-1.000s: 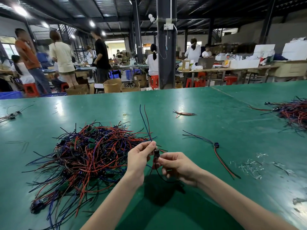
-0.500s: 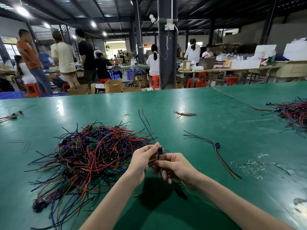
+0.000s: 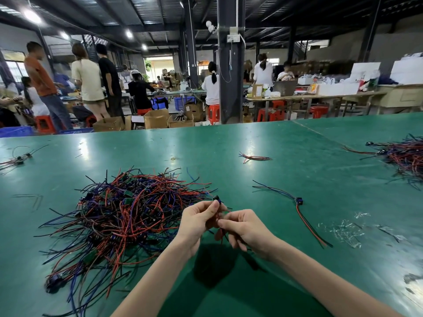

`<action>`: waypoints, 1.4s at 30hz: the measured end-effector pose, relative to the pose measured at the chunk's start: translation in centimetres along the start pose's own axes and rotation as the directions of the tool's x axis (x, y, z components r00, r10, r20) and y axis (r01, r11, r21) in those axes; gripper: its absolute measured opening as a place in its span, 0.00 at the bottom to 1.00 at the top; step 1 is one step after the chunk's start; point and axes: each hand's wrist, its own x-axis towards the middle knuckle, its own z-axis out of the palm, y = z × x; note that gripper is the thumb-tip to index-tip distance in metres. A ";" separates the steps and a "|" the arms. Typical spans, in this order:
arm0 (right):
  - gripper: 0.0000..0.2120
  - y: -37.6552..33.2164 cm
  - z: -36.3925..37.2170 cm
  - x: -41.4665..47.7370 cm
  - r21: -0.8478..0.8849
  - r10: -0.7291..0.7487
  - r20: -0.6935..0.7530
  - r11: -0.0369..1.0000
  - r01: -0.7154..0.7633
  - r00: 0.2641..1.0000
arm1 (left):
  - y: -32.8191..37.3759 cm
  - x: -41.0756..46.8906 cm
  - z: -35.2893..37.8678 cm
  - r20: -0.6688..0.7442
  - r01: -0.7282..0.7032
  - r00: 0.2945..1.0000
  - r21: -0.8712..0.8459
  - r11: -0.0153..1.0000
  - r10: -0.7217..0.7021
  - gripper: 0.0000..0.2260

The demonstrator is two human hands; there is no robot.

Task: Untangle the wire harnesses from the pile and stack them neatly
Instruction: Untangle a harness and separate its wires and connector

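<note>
A big tangled pile of red, blue and black wire harnesses lies on the green table, left of centre. Both hands hold one harness just right of the pile. My left hand pinches it near its small black connector, which sticks up above the fingers. My right hand pinches its red and black wires lower down. The wire ends hang below the hands. One separated harness lies flat on the table to the right.
Another heap of harnesses sits at the right edge. A small wire bundle lies further back, a few wires at far left. Clear plastic scraps lie at right. People work at benches behind.
The harness has been lowered and turned: its blue and red wires that stood up high above the hands now lie down toward the pile. The hands moved slightly closer together.
</note>
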 end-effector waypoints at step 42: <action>0.10 1.0 1.3 0.0 -0.234 0.089 0.178 0.971 -0.046 0.980 | 0.2 2.7 -4.3 -0.290 -0.194 0.924 0.204 0.959 0.249 0.05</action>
